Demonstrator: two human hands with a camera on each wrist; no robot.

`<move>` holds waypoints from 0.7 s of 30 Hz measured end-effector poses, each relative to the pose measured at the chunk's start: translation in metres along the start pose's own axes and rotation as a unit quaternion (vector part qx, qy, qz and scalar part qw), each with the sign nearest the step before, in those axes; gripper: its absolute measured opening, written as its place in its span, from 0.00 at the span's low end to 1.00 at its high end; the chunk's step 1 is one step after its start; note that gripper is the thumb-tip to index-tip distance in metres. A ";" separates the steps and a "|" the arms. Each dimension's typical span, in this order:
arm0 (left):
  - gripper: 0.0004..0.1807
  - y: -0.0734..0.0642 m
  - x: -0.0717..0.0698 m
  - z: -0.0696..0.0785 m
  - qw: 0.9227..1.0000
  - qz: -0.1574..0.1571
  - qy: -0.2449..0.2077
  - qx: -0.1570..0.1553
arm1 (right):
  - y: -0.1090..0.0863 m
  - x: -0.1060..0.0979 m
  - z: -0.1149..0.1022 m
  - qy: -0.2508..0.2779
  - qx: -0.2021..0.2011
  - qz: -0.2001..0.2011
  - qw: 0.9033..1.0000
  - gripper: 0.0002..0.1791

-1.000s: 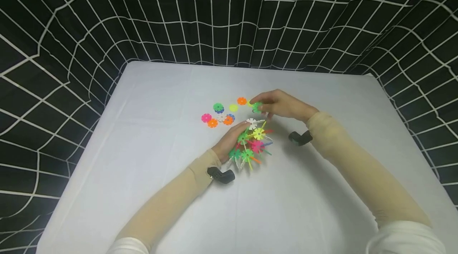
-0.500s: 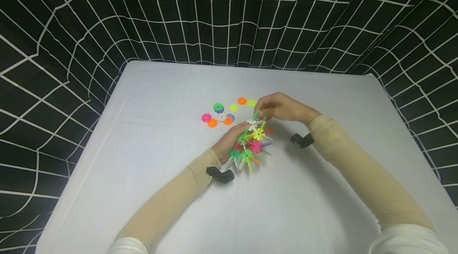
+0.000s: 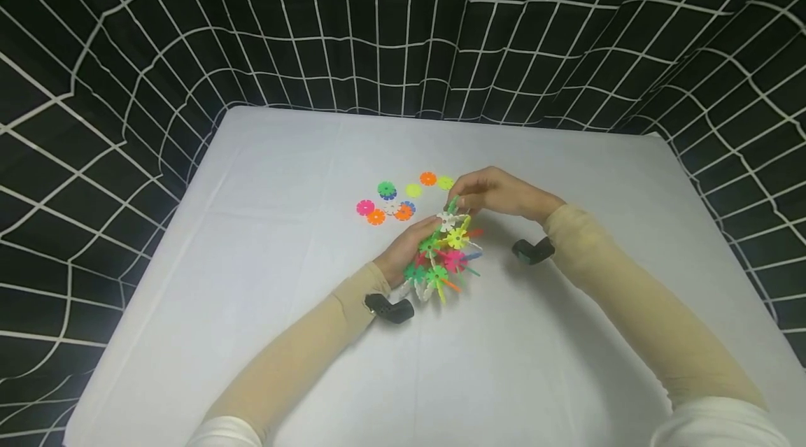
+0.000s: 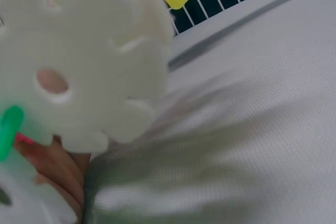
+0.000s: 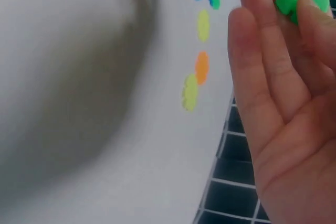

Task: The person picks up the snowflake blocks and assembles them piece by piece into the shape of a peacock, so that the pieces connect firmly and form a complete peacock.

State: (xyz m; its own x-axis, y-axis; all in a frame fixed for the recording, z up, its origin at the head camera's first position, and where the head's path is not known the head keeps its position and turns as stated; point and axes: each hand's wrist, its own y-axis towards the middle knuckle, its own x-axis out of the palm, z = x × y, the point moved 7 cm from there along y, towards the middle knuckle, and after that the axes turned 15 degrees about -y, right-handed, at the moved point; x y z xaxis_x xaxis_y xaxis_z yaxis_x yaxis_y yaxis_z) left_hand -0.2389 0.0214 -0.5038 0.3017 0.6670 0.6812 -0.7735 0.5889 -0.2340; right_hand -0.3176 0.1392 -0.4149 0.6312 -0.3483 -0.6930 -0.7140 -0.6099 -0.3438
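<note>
Right now the cluster of notched discs (image 3: 455, 259) sits in front of me, near the middle of the white table (image 3: 535, 363). My left hand (image 3: 403, 250) grips it from the left, though most of those fingers are hidden behind it. At its far edge I pinch a green disc (image 3: 453, 204) between the thumb and fingers of my right hand (image 3: 497, 192), almost edge-on against a white disc (image 3: 448, 221); I can't tell whether the notches have met. To join them well, I judge, I should line slot up with slot, keep the two crossed squarely and push straight, since a twist might loosen neighbours. My left hand ought to brace close to the joint without squeezing. Loose pieces, among them a pink disc (image 3: 365, 208) and an orange disc (image 3: 376, 217), lie far and left of the cluster.
</note>
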 end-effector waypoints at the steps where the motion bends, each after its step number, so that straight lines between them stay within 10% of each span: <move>1: 0.28 0.000 0.000 0.000 1.000 0.000 0.001 -0.001 | 0.000 0.000 0.001 0.003 0.003 0.002 1.000 0.08; 21: 0.28 0.000 0.001 0.001 1.000 -0.003 -0.013 -0.001 | -0.006 0.004 -0.001 -0.022 -0.004 0.046 0.999 0.07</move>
State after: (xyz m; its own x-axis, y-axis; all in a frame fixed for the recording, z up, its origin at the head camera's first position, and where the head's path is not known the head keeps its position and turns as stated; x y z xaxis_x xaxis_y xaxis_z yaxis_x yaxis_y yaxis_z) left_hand -0.2388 0.0214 -0.5028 0.2919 0.6511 0.7006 -0.7710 0.5937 -0.2305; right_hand -0.3110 0.1406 -0.4147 0.5487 -0.3721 -0.7486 -0.7658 -0.5829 -0.2716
